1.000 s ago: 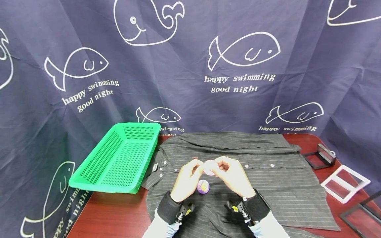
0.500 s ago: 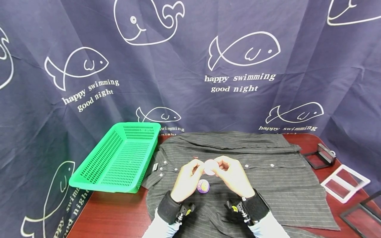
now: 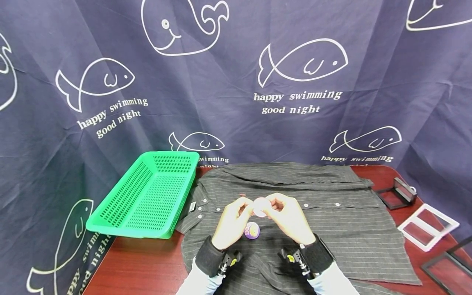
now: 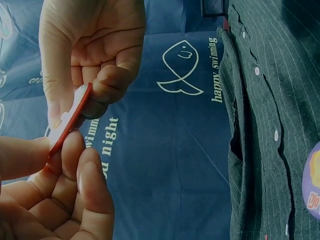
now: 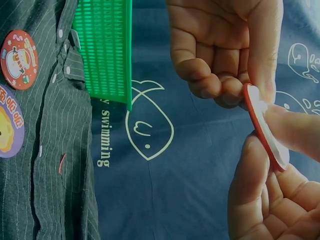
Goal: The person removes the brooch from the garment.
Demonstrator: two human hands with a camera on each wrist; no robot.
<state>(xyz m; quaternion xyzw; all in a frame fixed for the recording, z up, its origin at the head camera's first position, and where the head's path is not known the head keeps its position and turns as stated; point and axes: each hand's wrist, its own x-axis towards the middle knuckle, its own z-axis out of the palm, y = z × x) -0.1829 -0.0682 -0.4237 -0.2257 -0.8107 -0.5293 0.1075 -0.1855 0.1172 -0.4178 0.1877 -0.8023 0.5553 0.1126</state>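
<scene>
Both hands pinch one round pin badge, seen in the head view from its whitish back. In the wrist views its red rim shows edge-on, tilted. My left hand grips its left side between thumb and fingers, and my right hand grips its right side. Below them, a purple badge with a yellow figure lies on the dark striped shirt. Beside it in the right wrist view is a red badge; in the head view I cannot make it out.
A green plastic basket stands at the left of the reddish table. On the right side lie a black stand-like object, a white frame and a dark frame. A blue printed curtain hangs behind.
</scene>
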